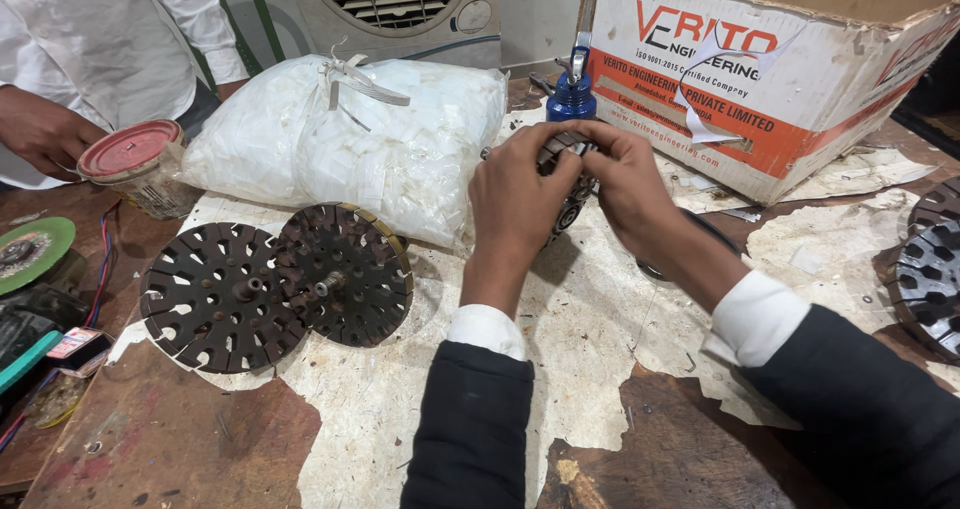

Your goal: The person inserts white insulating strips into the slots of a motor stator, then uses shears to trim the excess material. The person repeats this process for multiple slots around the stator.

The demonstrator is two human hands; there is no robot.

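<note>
Between hands (570, 184), slotted metal core (568, 174) mostly hidden.

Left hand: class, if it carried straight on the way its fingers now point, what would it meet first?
Past the slotted metal core it holds, the left hand points up and away; probably the blue bottle first, then the cardboard box. Depth is unclear.

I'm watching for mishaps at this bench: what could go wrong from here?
1. Both hands, left hand and right hand, hold the slotted stator core above the table; if the grip slips, it may drop onto the worn tabletop.
2. The blue bottle stands just behind the hands and could be knocked over.
3. The core's slot edges look sharp and might nick bare fingers.
</note>
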